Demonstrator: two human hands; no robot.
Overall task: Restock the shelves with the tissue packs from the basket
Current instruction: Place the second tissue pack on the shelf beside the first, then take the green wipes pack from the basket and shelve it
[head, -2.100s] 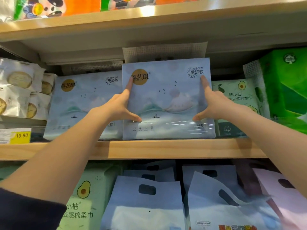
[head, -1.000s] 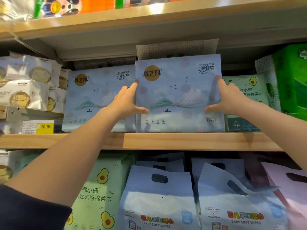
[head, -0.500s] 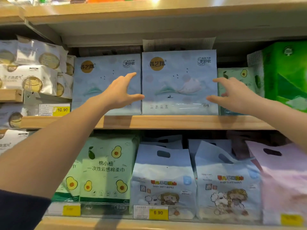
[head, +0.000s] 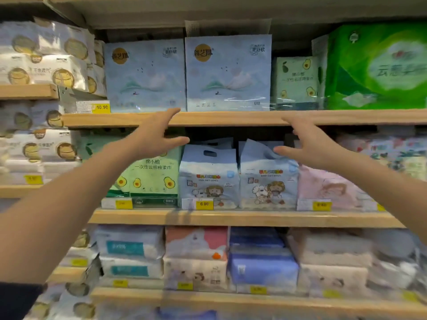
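A pale blue tissue pack (head: pixel 227 72) with a gold round logo stands upright on the upper wooden shelf (head: pixel 231 118), beside a matching pack (head: pixel 144 75) on its left. My left hand (head: pixel 153 135) hovers open below and left of it, in front of the shelf edge. Level with it, my right hand (head: pixel 307 142) hangs open below and right of the pack, fingers spread. Neither hand touches a pack. No basket is in view.
Green avocado packs (head: pixel 295 82) and a large green bale (head: pixel 379 65) stand to the right. White packs (head: pixel 46 54) fill the left. Baby wipes bags (head: pixel 208 179) and stacked tissue packs (head: pixel 261 264) line the lower shelves, with yellow price tags (head: pixel 203 204).
Both hands let go of the blue pack, which stays on the shelf, and drew back and down. My view tilted lower, showing more shelves below.
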